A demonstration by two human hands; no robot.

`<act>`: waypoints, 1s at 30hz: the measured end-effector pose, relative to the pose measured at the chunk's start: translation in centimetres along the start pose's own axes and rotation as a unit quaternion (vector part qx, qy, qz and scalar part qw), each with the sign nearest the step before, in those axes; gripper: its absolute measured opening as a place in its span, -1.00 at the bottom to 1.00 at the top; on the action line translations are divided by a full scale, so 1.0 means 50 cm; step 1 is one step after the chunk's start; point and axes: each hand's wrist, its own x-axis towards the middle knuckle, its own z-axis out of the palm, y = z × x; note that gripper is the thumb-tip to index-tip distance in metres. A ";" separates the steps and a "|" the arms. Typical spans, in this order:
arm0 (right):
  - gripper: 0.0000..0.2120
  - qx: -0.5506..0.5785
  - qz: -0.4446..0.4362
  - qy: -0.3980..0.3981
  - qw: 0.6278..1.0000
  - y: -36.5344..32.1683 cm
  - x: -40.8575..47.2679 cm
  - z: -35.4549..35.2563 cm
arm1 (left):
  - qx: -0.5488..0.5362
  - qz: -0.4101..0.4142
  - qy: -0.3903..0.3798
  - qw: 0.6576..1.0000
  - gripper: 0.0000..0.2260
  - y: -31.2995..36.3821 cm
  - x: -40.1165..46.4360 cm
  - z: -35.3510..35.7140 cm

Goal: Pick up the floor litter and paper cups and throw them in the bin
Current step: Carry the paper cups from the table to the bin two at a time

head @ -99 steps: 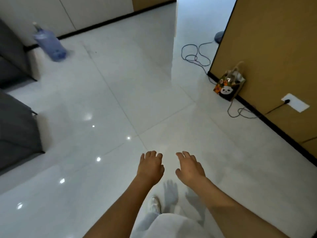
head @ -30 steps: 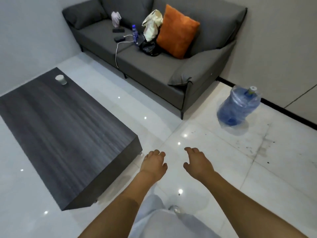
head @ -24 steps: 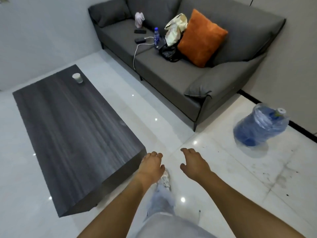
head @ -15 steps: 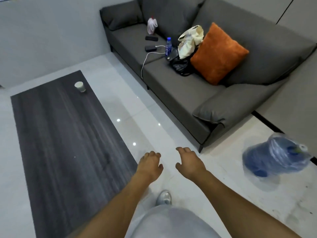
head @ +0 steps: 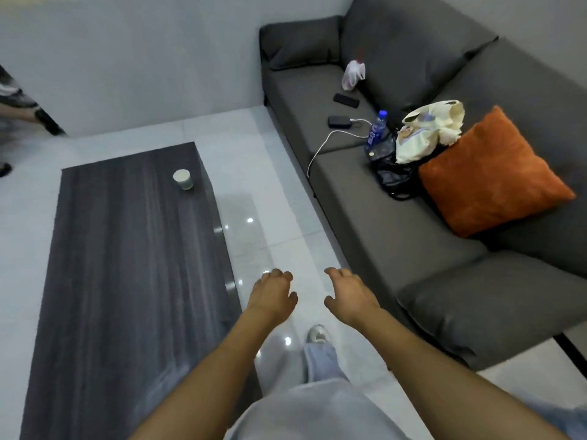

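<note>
A person is walking between table [head: 127, 281] and sofa [head: 413, 242] with left hand [head: 271, 298] and right hand [head: 349, 296] loosely curled, carrying nothing (bin unseen), the paper cup [head: 182, 179] waiting upright on the table's far end.

We can read no text, brand, number or sign here. The blue label on the water bottle [head: 376, 130], standing on the sofa far ahead and to the right of the right hand [head: 349, 296], is too small and blurred to make out. The printing on the cream bag [head: 425, 131] just beside that bottle is likewise illegible.
</note>
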 end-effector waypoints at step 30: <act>-0.44 -0.113 -0.237 -0.125 0.957 -0.610 1.028 -0.300 | -0.141 -0.288 0.051 0.946 -0.64 -0.545 0.677 -0.520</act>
